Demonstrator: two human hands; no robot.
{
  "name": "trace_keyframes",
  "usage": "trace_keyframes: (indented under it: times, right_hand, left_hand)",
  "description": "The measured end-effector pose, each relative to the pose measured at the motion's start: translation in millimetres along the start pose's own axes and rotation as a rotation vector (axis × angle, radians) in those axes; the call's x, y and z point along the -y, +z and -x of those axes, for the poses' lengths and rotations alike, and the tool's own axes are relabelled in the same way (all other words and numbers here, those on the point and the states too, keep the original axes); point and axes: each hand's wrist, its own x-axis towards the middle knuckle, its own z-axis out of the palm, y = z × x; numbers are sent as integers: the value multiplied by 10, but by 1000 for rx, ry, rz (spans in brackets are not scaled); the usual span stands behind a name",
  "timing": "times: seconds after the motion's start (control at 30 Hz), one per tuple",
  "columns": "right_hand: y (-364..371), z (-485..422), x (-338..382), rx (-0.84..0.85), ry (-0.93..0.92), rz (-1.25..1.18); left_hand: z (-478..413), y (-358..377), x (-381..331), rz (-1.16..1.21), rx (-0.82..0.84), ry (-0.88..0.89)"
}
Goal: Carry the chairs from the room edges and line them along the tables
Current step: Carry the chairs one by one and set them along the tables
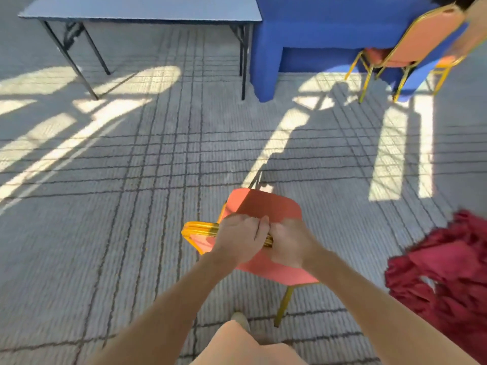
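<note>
Subject chair (pixel 263 205), orange-red upholstery on a gold metal frame, is positioned in open floor at centre of view, directly in front of the person and well apart from both surfaces. Left grip (pixel 241 238) and right grip (pixel 292 243) are both clenched around the gold top rail of the chair back, side by side with knuckles touching; both forearms extend forward from the bottom of the view. The chair back tilts toward the person. One gold rear leg (pixel 283 304) is visible below the back; whether it bears on the carpet (pixel 105 180) cannot be determined. The carpet is grey with dark grid lines and carries bright patches of sunlight. At upper left stands a grey folding surface (pixel 139 9) on black legs. Adjoining it at upper right is a blue-draped surface (pixel 329 22). A second chair (pixel 421 38) of the same type stands against the blue-draped surface, seat tucked under it, and a third chair (pixel 471 35), partly cut off by the right edge, is just beside that one. A crumpled red cloth (pixel 448 272) lies on the carpet at right, near the held chair but apart from it. A shoe tip (pixel 239 318) shows at the bottom.
</note>
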Motion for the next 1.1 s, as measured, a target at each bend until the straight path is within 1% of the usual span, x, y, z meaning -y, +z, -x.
trace_keyframes:
  times: [0.03, 0.1, 0.2, 0.27, 0.33, 0.4, 0.47, 0.57, 0.67, 0.8, 0.9, 1.0, 1.1]
  right_hand:
    - [-83, -88, -48, -20, 3, -12]
    - [-244, -315, -158, -96, 6, -51]
    - [-510, -612, -264, -208, 1, -124]
    - [-644, -753, -365, -244, 34, -117]
    - [-767, -893, -493, -248, 99, -98]
    - [-838, -987, -585, -258, 135, -88]
    - [-951, -1120, -687, -267, 167, -107]
    - [-1152, -1386, -865, -286, 200, -154]
    - [-1331, -1670, -1119, -320, 168, -150]
    - [-1664, -2125, -1572, -335, 199, -159]
    - [-1935, -2543, -1951, -302, 212, -200]
    - [-2207, -2897, -2311, -236, 239, -190]
    - [-2470, -3208, -2649, -187, 294, -166]
  left_hand:
    - [-134, -42, 22, 9, 37, -80]
    - [-488, 6, 133, 66, 0, -172]
    - [-858, 109, 379, 31, 1, -200]
    - [-1120, 128, 389, 44, 11, -252]
    - [-1408, 158, 397, 112, 42, -304]
    - [-1571, 173, 421, 140, 21, -260]
    - [-1777, 214, 482, 168, -44, -205]
    - [-2164, 279, 591, 150, -36, -243]
    - [-2556, 402, 657, 96, 43, -272]
    - [-3254, 637, 813, -50, 128, -143]
    - [-3807, 848, 937, -37, 140, -86]
    - [-4321, 960, 1000, -47, 221, 17]
    - [-4854, 1085, 1078, 56, 255, 6]
